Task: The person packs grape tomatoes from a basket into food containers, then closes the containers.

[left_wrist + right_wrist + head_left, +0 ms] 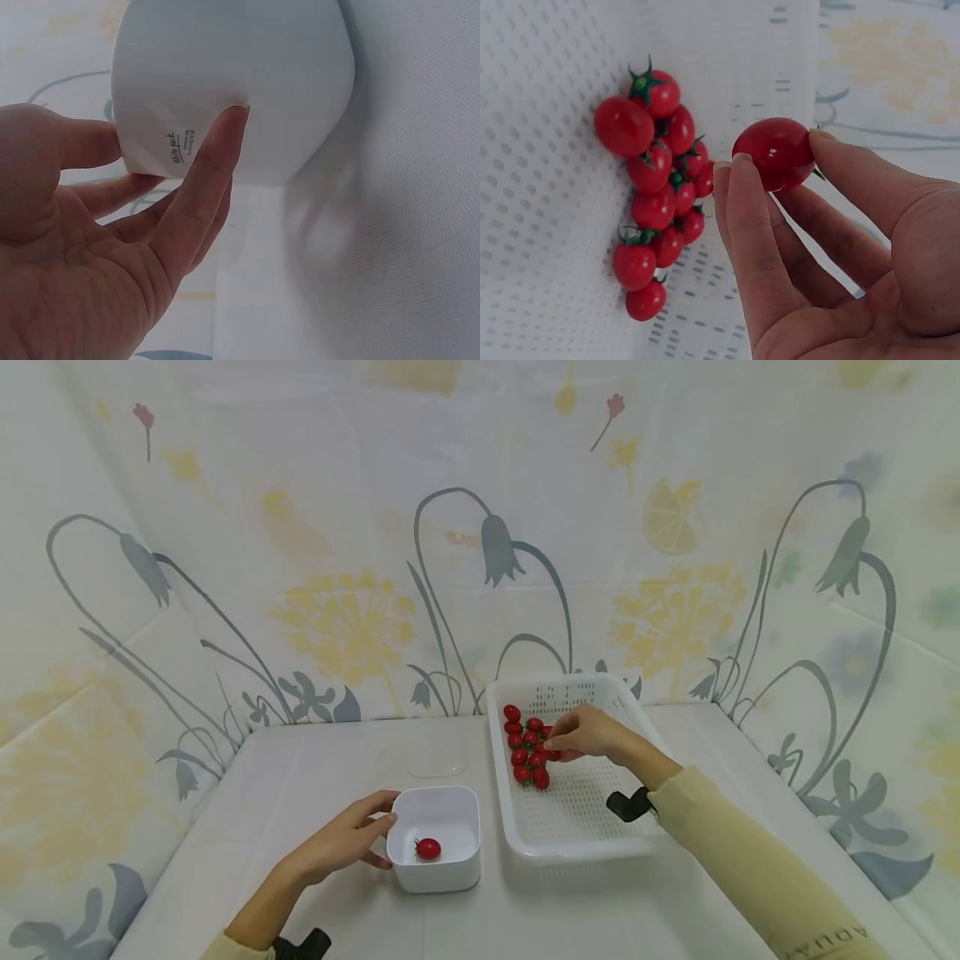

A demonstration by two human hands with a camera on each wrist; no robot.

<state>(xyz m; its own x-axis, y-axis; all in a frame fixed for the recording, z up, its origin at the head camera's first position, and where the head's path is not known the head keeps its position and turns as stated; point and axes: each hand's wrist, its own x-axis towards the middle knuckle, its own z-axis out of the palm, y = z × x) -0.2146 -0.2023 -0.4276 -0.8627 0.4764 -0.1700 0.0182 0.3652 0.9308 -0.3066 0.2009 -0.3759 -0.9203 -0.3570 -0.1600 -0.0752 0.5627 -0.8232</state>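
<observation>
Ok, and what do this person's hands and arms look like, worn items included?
The left hand and right hand are ungloved. Both the left sleeve and right sleeve are pale yellow; the right bears dark lettering, apparently starting "AQUA". Each wrist has a black device: left device, right device.

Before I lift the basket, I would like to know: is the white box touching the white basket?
Apart. The head view shows a strip of tabletop between the white box and the white basket.
</observation>
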